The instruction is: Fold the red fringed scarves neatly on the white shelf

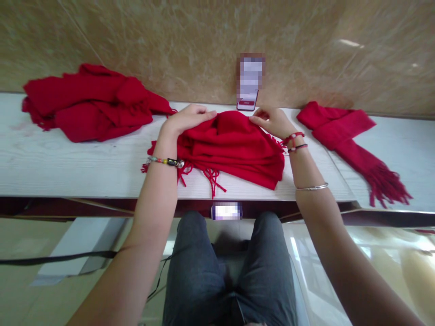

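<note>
A red fringed scarf lies bunched in loose folds on the white tabletop, its tassels spread toward the front edge. At its far left edge, my left hand pinches the cloth between thumb and fingers. My right hand grips the far right edge in the same way, with the thumb toward the scarf. Between the two hands the far edge bulges up in a rounded fold. Some fringe shows beside my right wrist and under my left forearm.
Another red scarf lies crumpled at the left against the marble wall. A folded red scarf with fringe lies at the right. A phone leans on the wall; a second phone is at the table's front edge.
</note>
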`<state>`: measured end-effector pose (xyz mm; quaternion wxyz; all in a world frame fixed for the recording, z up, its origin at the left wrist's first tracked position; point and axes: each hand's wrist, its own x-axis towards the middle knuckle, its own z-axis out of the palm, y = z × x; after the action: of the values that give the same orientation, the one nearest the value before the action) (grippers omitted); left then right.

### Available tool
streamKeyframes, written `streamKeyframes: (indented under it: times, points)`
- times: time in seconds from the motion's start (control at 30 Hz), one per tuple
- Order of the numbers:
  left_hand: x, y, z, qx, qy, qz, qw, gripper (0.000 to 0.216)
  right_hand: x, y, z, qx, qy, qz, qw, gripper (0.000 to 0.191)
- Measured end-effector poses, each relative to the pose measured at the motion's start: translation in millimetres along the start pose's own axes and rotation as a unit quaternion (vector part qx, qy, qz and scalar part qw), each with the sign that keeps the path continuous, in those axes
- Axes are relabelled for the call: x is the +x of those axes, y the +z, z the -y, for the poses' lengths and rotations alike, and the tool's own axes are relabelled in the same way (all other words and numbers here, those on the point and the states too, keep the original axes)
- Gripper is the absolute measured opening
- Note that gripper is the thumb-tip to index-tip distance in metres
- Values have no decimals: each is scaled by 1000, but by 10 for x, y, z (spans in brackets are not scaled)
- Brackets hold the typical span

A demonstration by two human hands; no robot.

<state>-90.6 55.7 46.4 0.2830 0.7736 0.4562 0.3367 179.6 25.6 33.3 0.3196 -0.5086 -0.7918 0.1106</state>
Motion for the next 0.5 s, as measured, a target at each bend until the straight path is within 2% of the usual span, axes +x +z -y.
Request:
streamKeyframes:
  times: [0.03, 0.1, 0.17, 0.23, 0.3, 0.37, 0.5]
  points:
    - [10, 18, -13, 11, 14, 23, 1000, 29, 11, 40, 39, -7, -17, -8, 1000, 37]
    - [26, 43, -35, 25, 32, 94, 995, 24, 20, 113, 106, -28, -49, 14, 998, 29]
    - [39, 61, -41, 38, 51, 97, 993, 19, 18, 174, 148, -55, -65, 48, 995, 19]
    - [52, 78, -25, 53, 60, 57, 995, 14, 12, 217, 166, -72, -67, 59, 993, 14]
    - [65, 93, 0, 58, 64, 4, 996, 10, 9, 235, 156, -72, -59, 36, 995, 15]
    - [79, 101, 21, 50, 68, -39, 996, 9, 15, 220, 117, -64, -48, -13, 997, 19]
    - [120, 68, 34, 3, 57, -130, 990, 16, 42, 81, -43, -46, -25, -159, 986, 35]
